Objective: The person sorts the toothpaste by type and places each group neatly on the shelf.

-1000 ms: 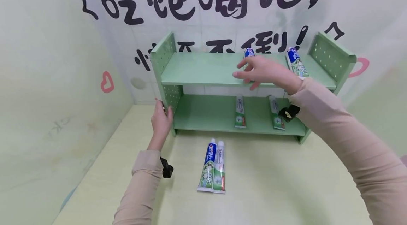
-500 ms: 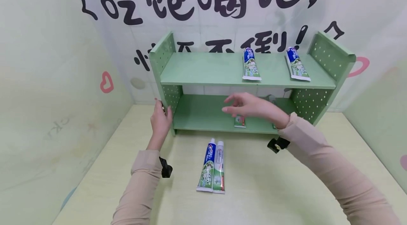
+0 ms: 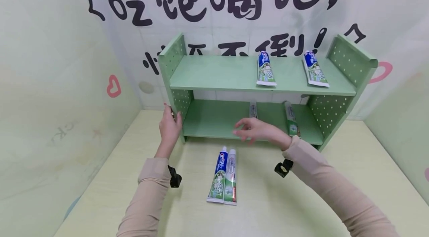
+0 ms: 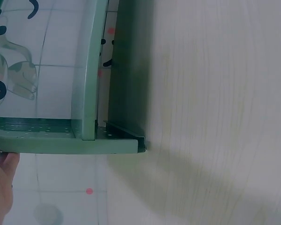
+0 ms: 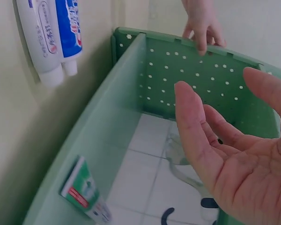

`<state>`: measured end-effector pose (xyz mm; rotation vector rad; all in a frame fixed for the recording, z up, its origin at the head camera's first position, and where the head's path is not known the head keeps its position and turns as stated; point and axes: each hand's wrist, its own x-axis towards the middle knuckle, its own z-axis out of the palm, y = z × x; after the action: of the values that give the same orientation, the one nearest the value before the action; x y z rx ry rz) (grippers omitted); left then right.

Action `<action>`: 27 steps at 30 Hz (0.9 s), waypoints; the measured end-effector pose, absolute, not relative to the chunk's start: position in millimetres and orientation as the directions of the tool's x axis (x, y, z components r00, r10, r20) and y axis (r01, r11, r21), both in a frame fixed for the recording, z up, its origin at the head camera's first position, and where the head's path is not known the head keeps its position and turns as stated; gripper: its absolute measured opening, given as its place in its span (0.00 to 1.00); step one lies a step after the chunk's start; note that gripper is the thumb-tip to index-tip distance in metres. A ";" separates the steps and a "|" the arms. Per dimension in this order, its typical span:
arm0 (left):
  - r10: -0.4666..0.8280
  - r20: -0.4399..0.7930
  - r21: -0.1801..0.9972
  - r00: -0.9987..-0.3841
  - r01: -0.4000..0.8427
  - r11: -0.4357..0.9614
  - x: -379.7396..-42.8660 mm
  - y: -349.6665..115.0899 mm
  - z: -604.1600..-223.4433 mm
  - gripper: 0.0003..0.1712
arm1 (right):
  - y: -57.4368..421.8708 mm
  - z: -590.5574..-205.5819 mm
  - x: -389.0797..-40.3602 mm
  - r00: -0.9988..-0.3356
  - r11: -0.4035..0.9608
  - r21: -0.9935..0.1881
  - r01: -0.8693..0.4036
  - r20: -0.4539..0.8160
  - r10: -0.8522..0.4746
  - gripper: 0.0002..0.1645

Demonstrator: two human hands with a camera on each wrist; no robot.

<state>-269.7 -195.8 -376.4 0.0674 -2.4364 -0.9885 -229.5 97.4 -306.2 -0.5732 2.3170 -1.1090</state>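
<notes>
A green two-tier shelf rack point(image 3: 214, 75) stands against the wall. My left hand point(image 3: 170, 127) grips its left side panel, the thumb over the front edge in the right wrist view. My right hand point(image 3: 261, 132) holds nothing; its fingers are loosely bent in front of the lower tier, partly hiding a silver-green toothpaste tube point(image 3: 253, 109). Another such toothpaste tube point(image 3: 291, 118) lies to the right on that tier. On the table before the rack, a blue-green toothpaste tube point(image 3: 218, 179) and a silver-green toothpaste tube point(image 3: 231, 181) lie side by side, caps toward the rack.
Two blue-green tubes, one mid-right point(image 3: 266, 69) and one farther right point(image 3: 315, 69), lie on the upper tier. Perforated side panels point(image 3: 352, 64) rise above it. A pale wood-grain table point(image 3: 285, 207) lies beneath, and a wall point(image 3: 214, 25) with large black lettering stands behind.
My right hand has come down from the tube on the upper tier, past the lower tier, to just above the table tubes. The left hand has stayed on the side panel.
</notes>
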 end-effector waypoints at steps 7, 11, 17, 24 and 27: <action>-0.236 0.435 0.663 -0.869 0.132 0.737 -269.5 -195.3 -378.5 0.17 | 92.6 -339.6 -227.2 -0.783 0.531 -0.845 -0.058 -0.292 -0.549 0.31; -0.236 0.439 0.662 -0.867 0.134 0.738 -270.0 -196.4 -378.0 0.18 | 91.6 -358.5 -226.8 -0.782 0.492 -0.870 -0.016 -0.296 -0.548 0.31; -0.229 0.451 0.658 -0.863 0.149 0.738 -270.6 -195.8 -377.3 0.18 | 87.6 -380.5 -222.9 -0.807 0.476 -0.879 0.028 -0.301 -0.508 0.31; -0.227 0.444 0.663 -0.867 0.147 0.734 -270.3 -195.7 -377.3 0.18 | 80.0 -407.9 -219.9 -0.868 0.538 -0.831 0.140 -0.364 -0.337 0.32; -0.229 0.445 0.668 -0.866 0.151 0.729 -270.6 -196.0 -378.5 0.18 | 76.6 -416.6 -215.8 -0.873 0.546 -0.820 0.172 -0.384 -0.300 0.34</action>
<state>-270.6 -196.0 -378.5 0.0591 -2.4217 -0.9962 -215.8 76.6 -416.6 -0.1032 2.2974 -1.2937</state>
